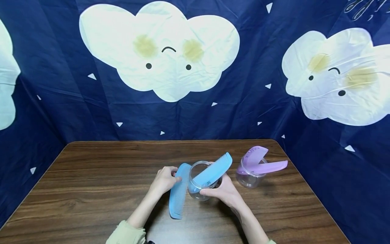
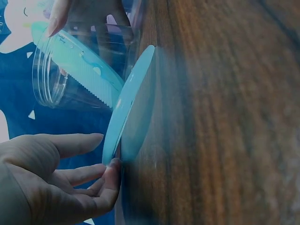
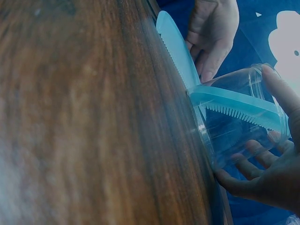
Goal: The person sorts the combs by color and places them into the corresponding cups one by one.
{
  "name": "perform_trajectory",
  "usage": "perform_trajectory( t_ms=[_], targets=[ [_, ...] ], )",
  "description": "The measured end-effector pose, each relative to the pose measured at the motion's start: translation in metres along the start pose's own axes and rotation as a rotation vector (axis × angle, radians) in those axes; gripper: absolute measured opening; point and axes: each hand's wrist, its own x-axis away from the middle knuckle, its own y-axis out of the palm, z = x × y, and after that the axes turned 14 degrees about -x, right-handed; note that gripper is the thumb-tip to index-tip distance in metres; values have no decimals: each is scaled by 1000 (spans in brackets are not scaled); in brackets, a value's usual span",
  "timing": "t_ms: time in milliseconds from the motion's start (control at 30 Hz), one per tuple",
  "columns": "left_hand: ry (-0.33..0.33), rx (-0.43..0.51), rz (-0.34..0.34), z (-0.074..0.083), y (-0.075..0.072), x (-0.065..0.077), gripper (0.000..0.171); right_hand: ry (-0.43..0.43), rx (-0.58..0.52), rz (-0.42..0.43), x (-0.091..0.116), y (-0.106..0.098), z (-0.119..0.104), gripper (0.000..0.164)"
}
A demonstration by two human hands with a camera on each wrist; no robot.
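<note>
My left hand [image 1: 164,179] pinches the far part of a blue comb [image 1: 179,195] between thumb and fingers. In the left wrist view, that comb [image 2: 129,105] lies tilted just over the tabletop. Right of it, my right hand [image 1: 223,192] grips a clear jar [image 1: 198,196] around its side, the thumb [image 3: 281,89] at the rim. A second blue comb [image 1: 213,171] leans inside the jar, its upper end sticking out past the rim toward the right. The right wrist view shows this comb's teeth [image 3: 239,115] through the clear wall.
Farther right stands another clear jar [image 1: 250,183] with two purple combs [image 1: 268,167] leaning in it. The brown wooden table [image 1: 100,189] has rounded far corners. Behind it hangs a dark blue cloth [image 1: 189,118] printed with white clouds.
</note>
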Motion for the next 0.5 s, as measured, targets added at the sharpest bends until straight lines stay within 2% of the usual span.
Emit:
perform_trajectory(
  t_ms=[233, 500],
  targets=[
    [-3, 16, -45, -3, 2, -2, 51, 4, 5, 4, 0, 0, 0, 92],
    [6, 33, -52, -5, 0, -1, 49, 7, 10, 6, 0, 0, 0, 92]
  ],
)
